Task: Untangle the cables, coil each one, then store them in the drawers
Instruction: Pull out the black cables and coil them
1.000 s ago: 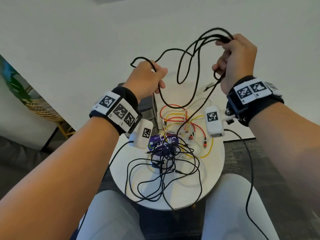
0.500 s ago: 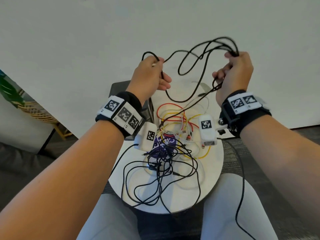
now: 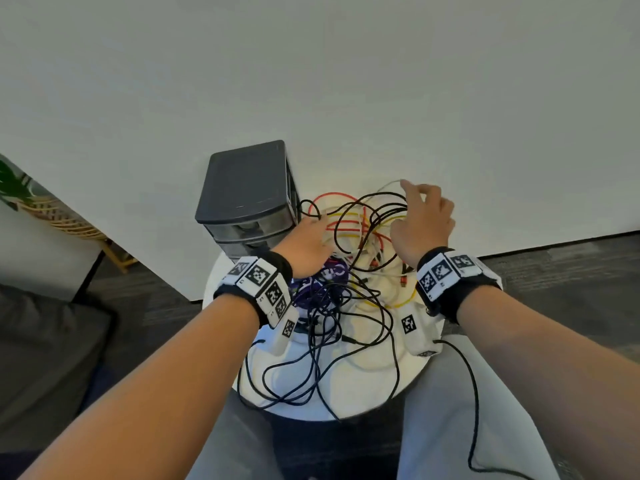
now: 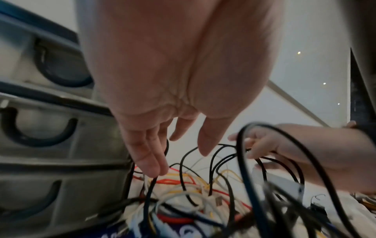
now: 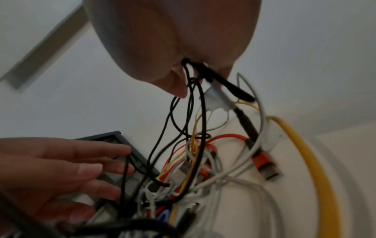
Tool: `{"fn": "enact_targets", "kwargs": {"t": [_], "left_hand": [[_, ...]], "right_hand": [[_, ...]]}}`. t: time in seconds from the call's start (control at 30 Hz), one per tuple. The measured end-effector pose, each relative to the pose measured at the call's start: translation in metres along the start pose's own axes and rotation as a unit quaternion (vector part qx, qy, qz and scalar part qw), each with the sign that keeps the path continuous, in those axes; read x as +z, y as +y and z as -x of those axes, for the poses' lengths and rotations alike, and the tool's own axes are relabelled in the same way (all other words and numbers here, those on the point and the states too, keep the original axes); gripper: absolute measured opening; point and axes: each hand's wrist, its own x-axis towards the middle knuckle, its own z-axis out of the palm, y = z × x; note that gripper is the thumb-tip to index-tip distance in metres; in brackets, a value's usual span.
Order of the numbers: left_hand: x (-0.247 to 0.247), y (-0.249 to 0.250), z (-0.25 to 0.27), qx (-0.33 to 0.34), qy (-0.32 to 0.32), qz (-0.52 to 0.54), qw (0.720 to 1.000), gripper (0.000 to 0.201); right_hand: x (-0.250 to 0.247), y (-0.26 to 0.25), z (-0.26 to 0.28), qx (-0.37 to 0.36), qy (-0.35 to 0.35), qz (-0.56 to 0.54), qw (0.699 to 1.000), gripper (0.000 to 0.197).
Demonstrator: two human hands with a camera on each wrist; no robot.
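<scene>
Beside the drawer unit (image 3: 247, 188), on the round white table (image 3: 367, 396): one tangle of cables (image 3: 349, 271), black, red, yellow and white, none yet coiled.

Black cable (image 3: 360, 216): several loops gathered and pinched in the right hand (image 3: 420, 220), on the side of the tangle away from the drawer unit.

Left hand (image 3: 306, 242): fingers straight, holding nothing, reaching into the pile just in front of the drawers.

Handling, as judged: light, limp, springy; snags under pull. Best taken near a plug end and fed out loop by loop.

Views: the right wrist view alone shows the strands running into the right hand's palm, and an orange plug (image 5: 264, 161). The left wrist view shows three shut drawer fronts (image 4: 46, 122); the head view shows the whole spread.
</scene>
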Motion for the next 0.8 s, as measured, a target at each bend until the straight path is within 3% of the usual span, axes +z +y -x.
{"fn": "enact_targets", "kwargs": {"t": [0.1, 0.2, 0.33, 0.47, 0.57, 0.8], "left_hand": [[0.008, -0.002, -0.001, 0.005, -0.012, -0.005, 1.000, 0.054], [0.011, -0.002, -0.005, -0.006, -0.037, 0.028, 0.999, 0.051], [0.013, -0.005, -0.009, -0.030, -0.034, 0.062, 0.997, 0.050], [0.016, -0.009, -0.008, -0.037, -0.056, 0.057, 0.996, 0.052], [0.017, -0.014, -0.007, -0.039, -0.059, 0.052, 0.996, 0.053], [0.015, -0.015, 0.002, -0.026, -0.032, 0.114, 0.993, 0.050]], "right_hand": [[0.008, 0.003, 0.001, 0.054, -0.081, 0.032, 0.995, 0.075], [0.021, 0.006, -0.001, 0.059, -0.149, 0.008, 0.987, 0.076], [0.032, 0.002, -0.003, 0.036, -0.154, 0.035, 0.987, 0.072], [0.037, 0.002, -0.002, 0.020, -0.192, 0.081, 0.978, 0.081], [0.036, 0.007, -0.003, 0.014, -0.218, 0.071, 0.973, 0.084], [0.029, 0.011, 0.000, -0.009, -0.204, 0.027, 0.979, 0.080]]}}
